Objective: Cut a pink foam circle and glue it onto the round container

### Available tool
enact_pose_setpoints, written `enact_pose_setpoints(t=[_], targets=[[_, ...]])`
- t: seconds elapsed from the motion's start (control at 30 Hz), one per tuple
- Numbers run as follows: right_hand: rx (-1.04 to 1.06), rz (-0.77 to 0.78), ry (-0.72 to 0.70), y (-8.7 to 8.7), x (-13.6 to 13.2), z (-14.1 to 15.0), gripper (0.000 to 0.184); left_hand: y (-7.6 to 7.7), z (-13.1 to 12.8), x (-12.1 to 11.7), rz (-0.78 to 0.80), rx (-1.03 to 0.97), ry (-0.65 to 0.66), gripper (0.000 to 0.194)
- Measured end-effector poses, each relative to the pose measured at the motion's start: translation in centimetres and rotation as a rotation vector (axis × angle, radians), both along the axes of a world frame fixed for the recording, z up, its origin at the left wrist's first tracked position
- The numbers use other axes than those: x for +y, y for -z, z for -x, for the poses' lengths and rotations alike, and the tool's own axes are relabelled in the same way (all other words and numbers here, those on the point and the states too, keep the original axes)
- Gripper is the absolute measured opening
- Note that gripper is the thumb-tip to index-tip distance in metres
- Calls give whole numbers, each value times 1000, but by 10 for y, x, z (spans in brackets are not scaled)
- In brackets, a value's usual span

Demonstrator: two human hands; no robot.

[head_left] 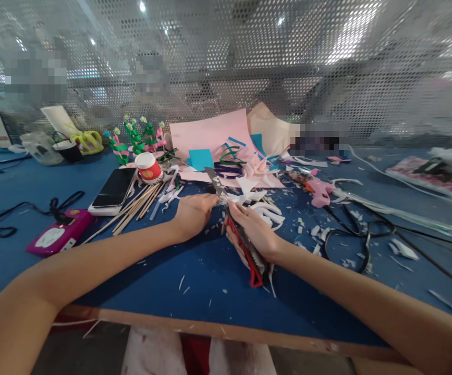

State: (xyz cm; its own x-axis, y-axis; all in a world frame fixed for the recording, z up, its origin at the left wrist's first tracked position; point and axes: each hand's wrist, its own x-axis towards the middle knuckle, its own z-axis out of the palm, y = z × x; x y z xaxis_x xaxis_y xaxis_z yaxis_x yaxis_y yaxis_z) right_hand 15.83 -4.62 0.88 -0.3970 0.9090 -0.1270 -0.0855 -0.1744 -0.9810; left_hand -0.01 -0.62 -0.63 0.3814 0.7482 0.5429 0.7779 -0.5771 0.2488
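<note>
My right hand (255, 232) is wrapped round a box cutter (245, 242) with a red and dark body. Its long blade (212, 179) is out and points away from me to the upper left. My left hand (196, 214) is closed in a pinch beside the blade; its fingertips hide whatever they hold. White curled paper strips (267, 212) lie just beyond my right hand. Behind both hands a large pink paper sheet (210, 133) leans up, with a blue paper square (201, 159) and thin coloured strips in front of it.
Left of my hands are wooden sticks (137, 207), a red-and-white paper cup (148, 168), a phone (115, 187) and a magenta power bank (59, 233). To the right lie a pink glue gun (320, 192) and looping black cable (366, 239). White scraps litter the blue table (163, 291).
</note>
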Motion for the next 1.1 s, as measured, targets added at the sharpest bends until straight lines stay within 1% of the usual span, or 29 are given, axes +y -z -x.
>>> enact_pose_setpoints(t=[0.07, 0.13, 0.2, 0.23, 0.27, 0.3, 0.37, 0.43, 0.5, 0.6, 0.7, 0.87, 0.97, 1.1], targets=[[61, 32, 56, 1, -1, 0, 45, -4, -1, 1, 55, -62, -62, 15], [140, 38, 132, 2, -1, -1, 42, -7, -1, 5, 118, -178, -115, 8], [202, 21, 206, 3, 2, -2, 41, -8, 0, 12, 187, -326, -138, 9], [220, 13, 239, 3, 3, -3, 41, -7, 0, 15, 227, -426, -120, 11], [232, 8, 270, 3, 5, -3, 41, -6, 1, 19, 275, -539, -77, 15], [241, 8, 296, 3, 6, -3, 41, -5, 1, 22, 330, -659, -17, 24], [249, 21, 331, 1, 7, -3, 43, -2, 2, 26, 448, -863, 97, 48], [250, 36, 355, 0, 8, -2, 45, -1, 2, 28, 535, -978, 160, 64], [253, 52, 374, -2, 7, -2, 45, -1, 2, 28, 576, -1015, 187, 69], [254, 78, 403, -3, 7, -2, 44, -2, 1, 27, 601, -1034, 209, 70], [242, 95, 422, -4, 6, -1, 43, -4, 1, 25, 597, -1059, 215, 70], [241, 81, 410, -4, 6, -1, 40, -6, 0, 24, 581, -1057, 223, 71], [239, 68, 402, -4, 6, -1, 40, -5, 0, 25, 573, -1065, 190, 66], [232, 79, 406, -4, 6, -1, 38, -2, 1, 28, 541, -1039, 96, 52]])
